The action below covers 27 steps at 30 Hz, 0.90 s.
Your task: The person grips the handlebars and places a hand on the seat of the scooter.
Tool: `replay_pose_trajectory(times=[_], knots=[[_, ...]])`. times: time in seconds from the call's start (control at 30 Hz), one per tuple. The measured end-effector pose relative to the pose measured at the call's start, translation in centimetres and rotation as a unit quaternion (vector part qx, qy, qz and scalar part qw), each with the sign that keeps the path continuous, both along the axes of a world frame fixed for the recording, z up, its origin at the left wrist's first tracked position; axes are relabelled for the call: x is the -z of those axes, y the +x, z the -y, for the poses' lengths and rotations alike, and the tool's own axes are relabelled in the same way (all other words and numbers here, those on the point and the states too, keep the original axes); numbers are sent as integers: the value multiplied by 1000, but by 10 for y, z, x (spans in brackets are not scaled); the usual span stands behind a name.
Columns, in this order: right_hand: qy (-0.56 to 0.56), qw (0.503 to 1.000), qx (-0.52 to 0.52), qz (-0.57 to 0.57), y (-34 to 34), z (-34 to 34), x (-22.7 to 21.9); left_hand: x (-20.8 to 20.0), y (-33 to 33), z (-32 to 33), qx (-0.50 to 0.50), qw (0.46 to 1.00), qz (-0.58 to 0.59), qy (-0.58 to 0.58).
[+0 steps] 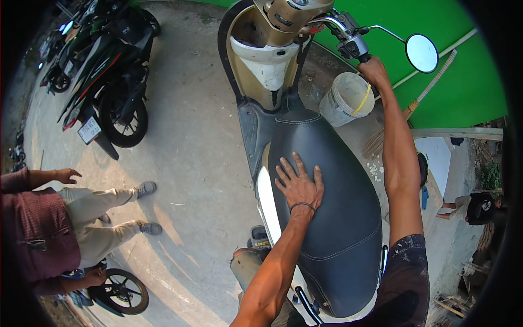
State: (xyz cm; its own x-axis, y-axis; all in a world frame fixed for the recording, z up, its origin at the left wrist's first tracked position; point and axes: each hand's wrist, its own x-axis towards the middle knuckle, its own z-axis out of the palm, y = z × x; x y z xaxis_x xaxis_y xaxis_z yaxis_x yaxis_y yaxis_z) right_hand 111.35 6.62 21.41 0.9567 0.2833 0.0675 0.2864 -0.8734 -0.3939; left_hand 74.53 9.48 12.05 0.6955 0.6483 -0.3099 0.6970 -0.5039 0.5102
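Observation:
A scooter with a long black stitched seat (343,218) stands in front of me, its gold and white front (267,60) at the far end. My left hand (300,186) lies flat on the seat, fingers spread, with a dark band round the wrist. Farther off, my right hand (373,72) is closed round the scooter's right handlebar grip (363,57). Beyond that hand, a round mirror (421,53) sticks out on its stalk. Part of the grip is hidden under my fingers.
Right of the scooter stand a dirty white bucket (333,103) and a broom (409,109) against a green wall (463,92). Parked motorcycles (109,92) line the left. A person in a maroon top (41,234) stands at left; another person (479,208) is far right.

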Motion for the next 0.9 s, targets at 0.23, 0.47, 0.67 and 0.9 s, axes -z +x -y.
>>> replay_pose_trajectory(times=[0.23, 0.47, 0.67, 0.9], knots=[[-3, 998, -10, -63, -5, 0, -10, 0, -4, 1, 0, 1000, -5, 4], [18, 1000, -19, 18, -8, 1, -6, -5, -1, 0, 2, 1000, -3, -8], [9, 1000, 1, -15, -14, -3, -11, -4, -3, -1, 2, 1000, 2, -7], [-18, 1000, 18, 15, -14, -4, -9, -2, -3, -2, 0, 1000, 13, -14]])
